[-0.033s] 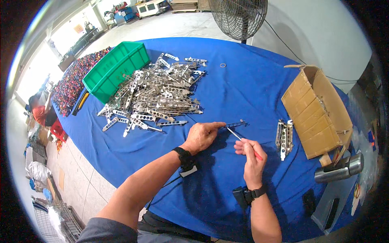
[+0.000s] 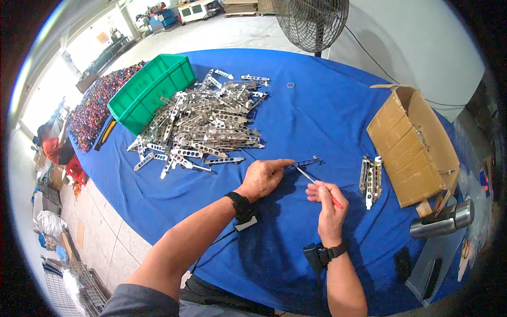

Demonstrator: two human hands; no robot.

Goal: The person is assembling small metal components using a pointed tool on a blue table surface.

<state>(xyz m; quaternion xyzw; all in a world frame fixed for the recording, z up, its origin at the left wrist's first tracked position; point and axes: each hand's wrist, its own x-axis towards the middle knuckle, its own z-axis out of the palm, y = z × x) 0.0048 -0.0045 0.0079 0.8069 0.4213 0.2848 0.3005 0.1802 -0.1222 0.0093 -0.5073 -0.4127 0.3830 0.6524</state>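
My left hand (image 2: pixel 262 178) has its fingers closed on the near-left end of a flat metal strip with a row of holes (image 2: pixel 307 161), low over the blue cloth. Between the fingers of my right hand (image 2: pixel 330 211) is a slim rod-like tool (image 2: pixel 304 173) with a pale shaft and a red handle. Its tip meets the strip, or almost does, just beside my left fingertips. What kind of tool it is cannot be made out. Left of my hands lies a big heap of similar perforated metal strips (image 2: pixel 211 119). To the right rests a small stack of them (image 2: pixel 373 179).
A green plastic bin (image 2: pixel 153 92) stands behind the heap, beside a mound of small multicoloured pieces (image 2: pixel 103 103). An opened cardboard box (image 2: pixel 406 153) and a metal cylinder (image 2: pixel 443 219) occupy the right side. Beyond the table are a fan (image 2: pixel 311 24) and, far left, another person (image 2: pixel 53 148).
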